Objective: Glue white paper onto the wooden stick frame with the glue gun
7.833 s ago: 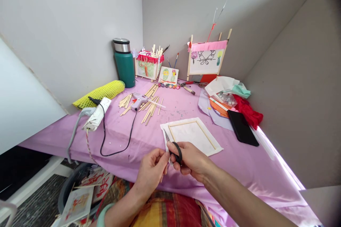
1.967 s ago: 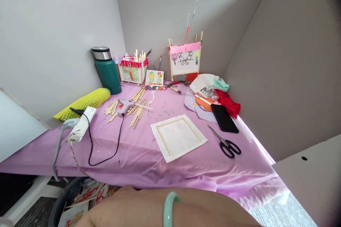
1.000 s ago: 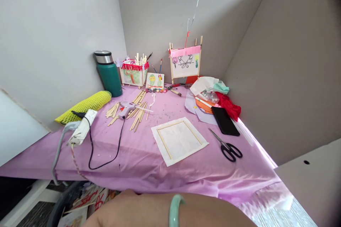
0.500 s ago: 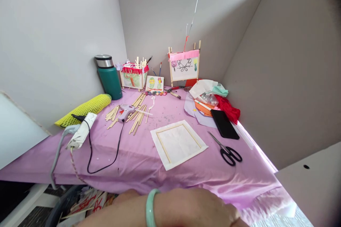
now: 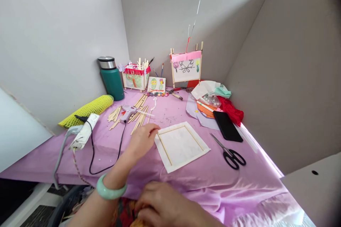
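My left hand (image 5: 141, 141), with a pale green bangle (image 5: 109, 190) on the wrist, reaches over the purple tablecloth (image 5: 149, 170). Its fingers are stretched out, hold nothing, and reach the near left corner of a white paper sheet with a square of wooden sticks glued on it (image 5: 182, 145). My right hand (image 5: 163, 204) lies low at the table's near edge, back upward, its fingers curled down out of sight. Black-handled scissors (image 5: 230, 154) lie shut to the right of the sheet, away from both hands.
A glue gun (image 5: 128, 110) with a black cord lies among loose wooden sticks (image 5: 140, 115). To the left are a power strip (image 5: 85, 131), yellow foam netting (image 5: 89, 108) and a green flask (image 5: 112, 78). A black phone (image 5: 227, 126), red cloth (image 5: 234, 112) and painted paper panels (image 5: 186, 66) stand behind.
My left arm, which lay across the bottom of the view, has swung forward so the hand now reaches the paper sheet. My right hand has come into view at the table edge.
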`<state>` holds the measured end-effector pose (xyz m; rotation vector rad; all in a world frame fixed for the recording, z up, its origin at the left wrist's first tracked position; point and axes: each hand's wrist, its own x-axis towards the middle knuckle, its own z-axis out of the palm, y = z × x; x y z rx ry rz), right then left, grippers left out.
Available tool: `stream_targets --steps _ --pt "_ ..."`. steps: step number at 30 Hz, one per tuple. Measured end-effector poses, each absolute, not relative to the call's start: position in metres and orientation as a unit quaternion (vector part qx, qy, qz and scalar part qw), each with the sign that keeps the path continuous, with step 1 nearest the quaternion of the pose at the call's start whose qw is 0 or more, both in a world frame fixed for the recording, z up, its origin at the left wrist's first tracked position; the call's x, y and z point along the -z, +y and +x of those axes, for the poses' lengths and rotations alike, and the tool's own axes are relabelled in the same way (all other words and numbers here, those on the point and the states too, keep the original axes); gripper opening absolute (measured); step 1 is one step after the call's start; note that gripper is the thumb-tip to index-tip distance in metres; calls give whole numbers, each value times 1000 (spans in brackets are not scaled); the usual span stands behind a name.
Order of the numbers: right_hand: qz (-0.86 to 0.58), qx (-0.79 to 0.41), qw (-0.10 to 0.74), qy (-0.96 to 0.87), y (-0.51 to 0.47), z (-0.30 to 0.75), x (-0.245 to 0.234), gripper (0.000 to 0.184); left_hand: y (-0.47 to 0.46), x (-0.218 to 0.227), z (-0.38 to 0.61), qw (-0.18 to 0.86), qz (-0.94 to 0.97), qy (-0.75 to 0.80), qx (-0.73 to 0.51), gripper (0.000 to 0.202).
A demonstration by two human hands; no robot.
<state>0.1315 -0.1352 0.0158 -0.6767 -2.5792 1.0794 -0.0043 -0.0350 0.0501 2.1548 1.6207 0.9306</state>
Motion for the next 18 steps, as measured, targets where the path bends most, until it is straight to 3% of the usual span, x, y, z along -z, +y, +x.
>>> stream_targets --steps 5,8,11,18 --pt "-345 -381 267 -815 -104 177 -51 18 -14 -24 -20 95 737 578 -336 21" --pt "-450 -318 342 -761 -57 183 -54 14 -16 -14 -14 82 746 561 -350 18" --pt "-481 -210 334 -783 -15 174 -40 15 -19 -11 -10 81 748 560 -347 14" --pt "-478 -149 302 -811 5 159 -14 16 -20 -14 -9 92 748 573 -323 11"
